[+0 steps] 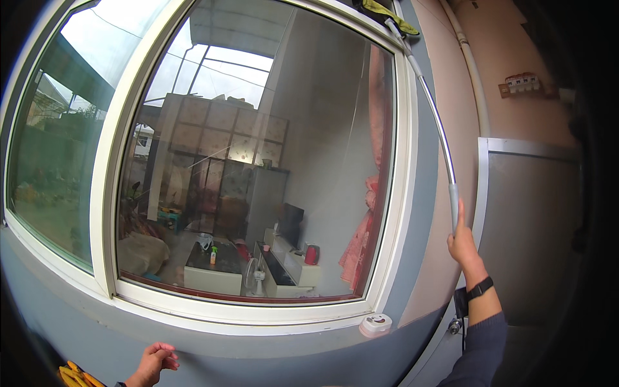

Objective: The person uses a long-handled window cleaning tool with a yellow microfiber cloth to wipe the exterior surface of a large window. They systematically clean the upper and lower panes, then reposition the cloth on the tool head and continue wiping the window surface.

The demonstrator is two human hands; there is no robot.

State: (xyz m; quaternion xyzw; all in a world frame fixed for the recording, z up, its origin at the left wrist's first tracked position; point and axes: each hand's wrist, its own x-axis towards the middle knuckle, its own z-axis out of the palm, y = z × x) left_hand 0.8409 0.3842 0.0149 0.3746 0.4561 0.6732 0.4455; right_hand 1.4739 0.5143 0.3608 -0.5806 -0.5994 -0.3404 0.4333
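My right hand (463, 246) is wrapped around the grey handle of a telescopic pole (439, 118), one finger laid up along it. The bare metal shaft rises to a grey joint and a flat cleaning head with a yellow-green cloth pad (389, 14). That head rests at the top right corner of the white window frame (410, 203), partly cut off by the picture's upper rim. Low in front of the wall, my left hand (157, 362) holds nothing, its fingers loosely bent and apart. Beside it is the grey window sill (232, 341).
A white box with a smiling face (376, 325) sits on the sill's right end. Right of the window are a drainpipe (471, 77), circuit breakers (523, 83) and a door with a round knob (454, 326). Yellow-orange corn cobs (77, 375), apparently, lie at lower left. Furniture shows behind the glass.
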